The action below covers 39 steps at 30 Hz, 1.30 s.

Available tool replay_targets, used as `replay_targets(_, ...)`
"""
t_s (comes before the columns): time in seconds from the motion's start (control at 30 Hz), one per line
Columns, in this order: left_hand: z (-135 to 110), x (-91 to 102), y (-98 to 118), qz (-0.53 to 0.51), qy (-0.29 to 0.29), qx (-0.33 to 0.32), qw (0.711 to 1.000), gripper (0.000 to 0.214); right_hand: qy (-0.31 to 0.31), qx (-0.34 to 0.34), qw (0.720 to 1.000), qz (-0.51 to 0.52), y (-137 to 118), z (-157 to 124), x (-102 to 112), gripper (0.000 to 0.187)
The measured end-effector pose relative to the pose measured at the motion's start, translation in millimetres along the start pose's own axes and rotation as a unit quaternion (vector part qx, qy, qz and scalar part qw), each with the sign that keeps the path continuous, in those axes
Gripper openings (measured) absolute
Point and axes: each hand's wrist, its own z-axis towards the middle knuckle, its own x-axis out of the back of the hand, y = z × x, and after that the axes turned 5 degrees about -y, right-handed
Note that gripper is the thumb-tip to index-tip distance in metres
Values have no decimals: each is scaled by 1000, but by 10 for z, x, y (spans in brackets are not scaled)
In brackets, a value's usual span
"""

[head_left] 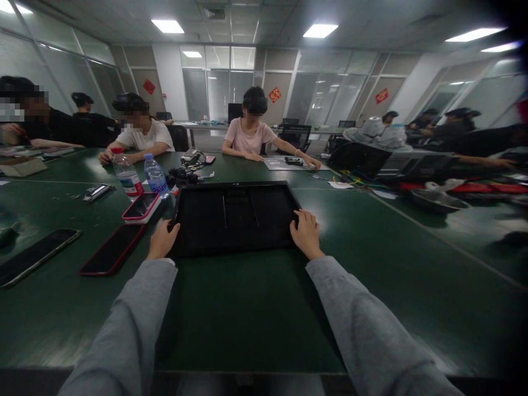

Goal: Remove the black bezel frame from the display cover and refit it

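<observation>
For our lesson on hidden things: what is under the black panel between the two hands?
The green table shows in front of the black panel and to its right; whatever lies directly beneath is covered and cannot be seen.

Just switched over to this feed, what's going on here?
Someone in grey sleeves holds a flat black rectangular panel with a raised rim at a dark green table: left hand on its left edge, right hand on its right. Whether it is lifted at all is unclear. To its left are a red-capped clear plastic bottle, a blue-capped clear plastic bottle and a red-edged dark phone.
</observation>
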Motion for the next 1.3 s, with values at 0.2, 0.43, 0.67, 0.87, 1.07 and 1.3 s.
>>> replay_targets(0.2, 10, -6, -13, -21, -4, 6, 1000, 60, -1, 4, 1000, 21, 12, 17, 13, 41)
replay_targets(0.43, -14, 25, 8, -31, -17, -2, 999, 61, -11, 5, 1000, 20, 15, 9, 41, 39)
replay_targets(0.67, -11, 18, 23, -24, -3, 4, 1000, 57, 4, 8, 1000, 26, 48, 24, -8, 40)
replay_targets(0.87, -29, 25, 39, -28, -11, -2, 1000, 58, 3, 16, 1000, 14, 30, 14, -4, 40)
replay_targets(1.07, -33, 26, 54, -30, -23, -5, 999, 57, -6, 20, 1000, -21, -8, -4, 2, 40)
replay_targets(1.3, -17, 12, 66, -15, -27, -4, 1000, 54, 9, 26, 999, -40, 35, -14, -55, 39)
